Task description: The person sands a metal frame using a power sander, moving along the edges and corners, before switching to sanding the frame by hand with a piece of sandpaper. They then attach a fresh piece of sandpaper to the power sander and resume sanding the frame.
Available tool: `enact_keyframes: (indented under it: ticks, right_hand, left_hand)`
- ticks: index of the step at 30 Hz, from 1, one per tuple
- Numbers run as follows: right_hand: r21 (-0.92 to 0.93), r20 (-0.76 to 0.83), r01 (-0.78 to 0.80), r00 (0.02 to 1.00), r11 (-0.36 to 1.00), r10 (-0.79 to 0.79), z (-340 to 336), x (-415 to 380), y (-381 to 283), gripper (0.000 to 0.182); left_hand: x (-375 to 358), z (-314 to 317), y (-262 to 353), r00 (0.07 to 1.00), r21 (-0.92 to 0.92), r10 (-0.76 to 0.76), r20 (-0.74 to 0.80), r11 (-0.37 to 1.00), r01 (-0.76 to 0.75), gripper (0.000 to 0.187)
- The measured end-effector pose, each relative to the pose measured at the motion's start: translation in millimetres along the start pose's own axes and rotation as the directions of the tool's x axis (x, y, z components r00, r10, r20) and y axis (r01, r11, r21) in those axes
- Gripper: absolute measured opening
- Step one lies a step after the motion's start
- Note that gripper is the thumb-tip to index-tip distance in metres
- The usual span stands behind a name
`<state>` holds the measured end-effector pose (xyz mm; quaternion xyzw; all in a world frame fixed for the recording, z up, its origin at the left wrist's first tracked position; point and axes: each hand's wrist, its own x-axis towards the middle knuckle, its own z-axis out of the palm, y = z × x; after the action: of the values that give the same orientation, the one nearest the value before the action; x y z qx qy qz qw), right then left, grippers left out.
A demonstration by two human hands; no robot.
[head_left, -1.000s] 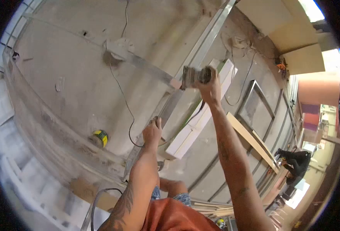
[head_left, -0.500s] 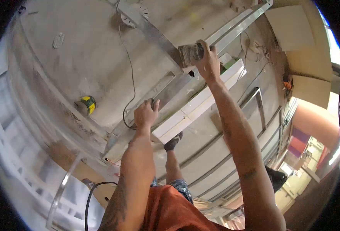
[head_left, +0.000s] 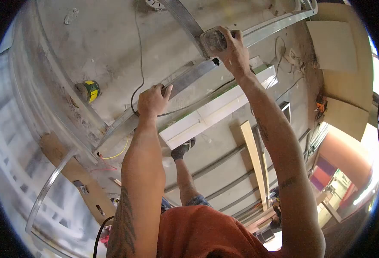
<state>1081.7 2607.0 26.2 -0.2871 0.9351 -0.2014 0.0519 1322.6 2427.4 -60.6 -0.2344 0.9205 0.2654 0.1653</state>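
Head view, looking down at concrete floor (head_left: 103, 56). Right hand (head_left: 234, 53) wrapped tight around small power tool (head_left: 213, 39), fingers closed over its body, tool pressed onto joint where two metal bars meet. Left hand (head_left: 153, 99) gripping long metal bar (head_left: 185, 81), fingers curled over its upper edge, thumb side underneath. Bar running diagonally from lower left to upper right, lower end near floor edge. Second metal bar (head_left: 185, 19) coming in from top, crossing at tool. Thin black cord (head_left: 140, 51) trailing from top of frame down over floor to left hand, loose, close to the bar's near edge. White board (head_left: 211, 114) lying just beside and parallel to the long bar, right under both forearms; tight gap between the two. Foot in dark shoe (head_left: 183, 150) planted just below white board's lower edge. Yellow-green tape roll (head_left: 87, 91) on floor left of left hand, well apart from bar. Wooden plank (head_left: 254, 159) lying on floor right of the leg, between leg and right forearm. Plywood sheets (head_left: 333, 45) stacked at far right. Open floor up-left of the bars, only cord and tape roll there; right side crowded with rails, plank, boards. Curved metal strip (head_left: 47, 189) at lower left, away from hands.
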Motion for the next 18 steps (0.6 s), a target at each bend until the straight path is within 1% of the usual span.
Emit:
enact_keyframes:
  ticks: [1, 2, 4, 6, 7, 9, 10, 12, 14, 16, 18]
  right_hand:
    - [0.003, -0.001, 0.003, 1.0, 1.0, -0.003, -1, 0, 1, 0.071]
    - [-0.007, 0.021, -0.027, 0.999, 1.0, 0.027, -4, -1, 3, 0.072]
    - [-0.01, 0.047, -0.058, 0.997, 0.998, 0.058, -2, -4, 12, 0.072]
    - [0.053, -0.094, -0.049, 0.994, 0.997, 0.054, -4, -4, 19, 0.074]
    - [0.052, -0.091, -0.05, 0.994, 0.997, 0.055, -4, -5, 19, 0.074]
    - [0.018, 0.003, -0.117, 0.993, 0.993, 0.117, -7, -2, 18, 0.074]
    - [0.017, 0.001, -0.117, 0.993, 0.993, 0.117, -7, -2, 15, 0.074]
    - [-0.005, -0.001, 0.019, 1.0, 1.0, -0.019, 0, -6, 7, 0.074]
    - [-0.003, 0.018, 0.001, 1.0, 1.0, -0.001, 1, -6, 2, 0.073]
    - [-0.006, 0.033, -0.015, 0.999, 1.0, 0.015, 0, -6, 3, 0.072]
    - [0.016, 0.021, -0.041, 0.999, 0.999, 0.04, 0, -3, 6, 0.071]
  left_hand:
    - [0, 2, -1, 0.999, 0.005, 0.012, -0.046, 1.0, -0.012, 0.06]
    - [1, 3, -2, 0.999, 0.009, 0.011, -0.047, 1.0, -0.011, 0.06]
    - [-1, -4, 0, 0.998, -0.003, -0.033, 0.045, 0.999, 0.033, 0.061]
    - [-1, -4, 0, 0.999, 0.011, -0.028, 0.029, 1.0, 0.028, 0.061]
    - [-1, -2, 1, 1.0, 0.02, -0.017, 0.01, 1.0, 0.017, 0.062]
    - [0, -2, 2, 1.0, 0.021, -0.019, 0.003, 1.0, 0.019, 0.06]
    - [1, -1, 2, 1.0, 0.027, -0.021, -0.005, 0.999, 0.021, 0.058]
    - [0, 0, 1, 1.0, 0.019, -0.016, 0.006, 1.0, 0.016, 0.06]
    - [-1, -2, 1, 1.0, 0.013, -0.016, 0.021, 1.0, 0.016, 0.062]
    - [0, 2, -1, 1.0, 0.01, 0.011, -0.028, 1.0, -0.011, 0.06]
    - [0, 4, -2, 1.0, 0.02, 0.005, -0.014, 1.0, -0.005, 0.06]
